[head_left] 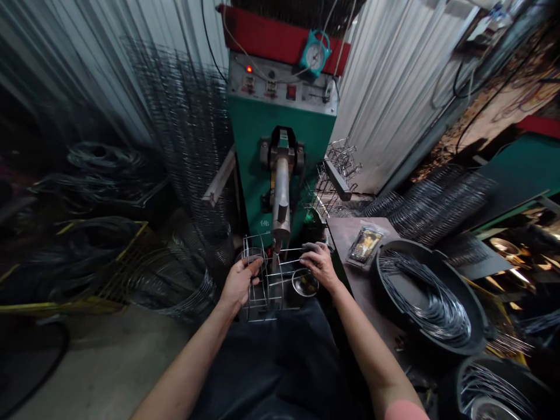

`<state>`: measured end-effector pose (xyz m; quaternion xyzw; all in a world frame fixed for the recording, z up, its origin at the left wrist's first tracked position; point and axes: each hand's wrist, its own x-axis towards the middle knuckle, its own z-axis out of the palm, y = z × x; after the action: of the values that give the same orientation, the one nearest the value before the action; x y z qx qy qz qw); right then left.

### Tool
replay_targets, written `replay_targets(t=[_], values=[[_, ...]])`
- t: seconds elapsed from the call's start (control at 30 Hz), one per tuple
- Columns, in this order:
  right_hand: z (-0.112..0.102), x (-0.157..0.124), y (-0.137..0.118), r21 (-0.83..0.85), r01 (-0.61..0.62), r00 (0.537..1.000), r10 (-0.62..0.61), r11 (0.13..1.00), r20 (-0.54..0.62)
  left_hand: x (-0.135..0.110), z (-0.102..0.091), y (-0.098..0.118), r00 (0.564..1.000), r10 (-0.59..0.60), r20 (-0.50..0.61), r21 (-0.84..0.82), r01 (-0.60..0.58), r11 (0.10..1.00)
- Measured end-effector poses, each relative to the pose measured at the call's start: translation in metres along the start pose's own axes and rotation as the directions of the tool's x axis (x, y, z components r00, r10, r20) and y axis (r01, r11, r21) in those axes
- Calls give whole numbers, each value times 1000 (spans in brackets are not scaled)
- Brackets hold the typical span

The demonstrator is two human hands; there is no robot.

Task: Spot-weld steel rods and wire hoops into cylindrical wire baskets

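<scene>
A small wire rack point(281, 291) of thin metal rods is held under the arm of a green spot welder point(240, 128). My left hand point(238, 283) is closed on the rack's left side, thumb pointing inward. At the rack's right, my right hand point(321, 265) has its fingers bent around the ends of the cross wires; dark covers sit on some fingertips. The welder's metal arm point(281, 195) reaches down to the wires between both hands. Below my right hand is a round shiny metal dish point(305, 282) with small contents I cannot make out.
On the right, a side table point(343, 224) bears a plastic-wrapped packet point(365, 245) and a black tub point(382, 291) of bent wires. Stacked wire rings point(188, 116) rise at left, near a yellow crate point(131, 251). Metal bars point(219, 178) jut out beside the welder.
</scene>
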<state>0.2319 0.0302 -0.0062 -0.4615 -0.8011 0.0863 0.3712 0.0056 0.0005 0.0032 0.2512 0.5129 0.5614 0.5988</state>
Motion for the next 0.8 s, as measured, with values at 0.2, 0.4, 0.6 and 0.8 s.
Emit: replay_targets(t=[0.2, 0.4, 0.6, 0.8], values=[[1, 6, 3, -4, -4, 1000, 4, 1000, 29, 9, 0, 0, 1000, -12, 7, -44, 13, 999], [4, 15, 7, 4, 14, 1000, -14, 1000, 17, 19, 3, 4, 1000, -14, 23, -67, 16, 998], [8, 23, 14, 2, -14, 999, 14, 1000, 38, 30, 4, 5, 999, -34, 10, -87, 35, 996], [8, 30, 16, 16, -44, 997, 43, 999, 70, 38, 3, 6, 998, -64, -1, -88, 63, 994]])
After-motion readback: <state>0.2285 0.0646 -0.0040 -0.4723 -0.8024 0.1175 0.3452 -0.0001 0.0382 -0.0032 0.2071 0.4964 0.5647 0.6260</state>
